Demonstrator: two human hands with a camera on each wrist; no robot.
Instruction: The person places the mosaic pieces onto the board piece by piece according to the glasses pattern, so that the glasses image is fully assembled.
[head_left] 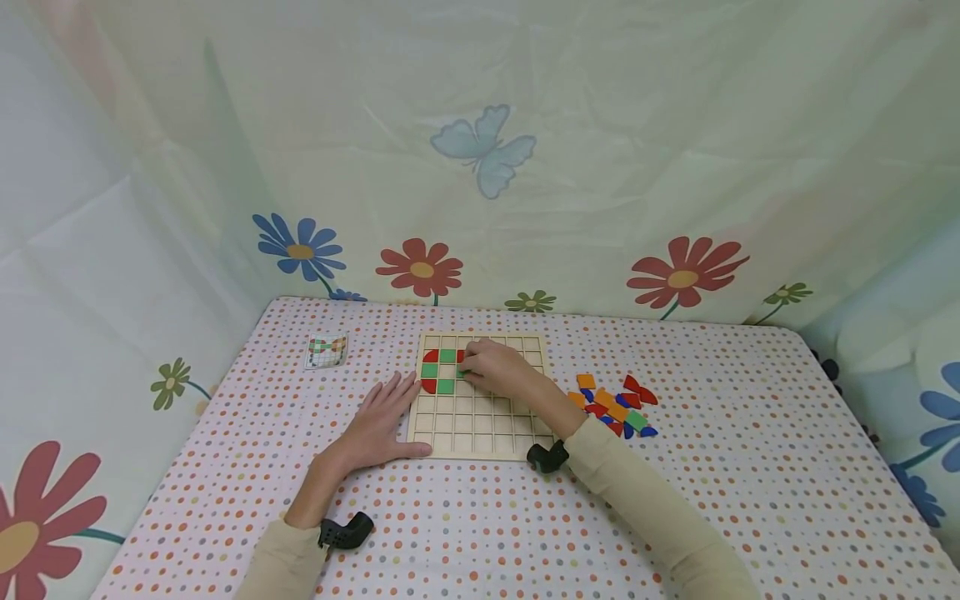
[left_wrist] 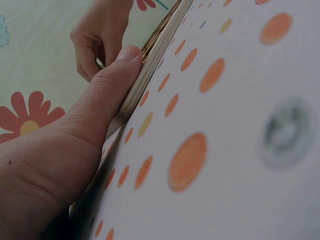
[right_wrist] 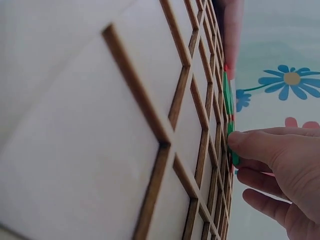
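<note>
Beige sleeves [head_left: 654, 506], black wrist cameras [head_left: 347, 531]

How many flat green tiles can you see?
5 visible: far green tile, left tile and near tile on the pale wooden grid board; pinched tile in the right hand; fifth tile in the multicoloured pile. More may hide.

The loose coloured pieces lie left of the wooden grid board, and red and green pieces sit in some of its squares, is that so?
Not quite: the head view shows the loose coloured pieces lying right of the wooden grid board, not left. Red and green pieces do sit in some of its squares.
</note>
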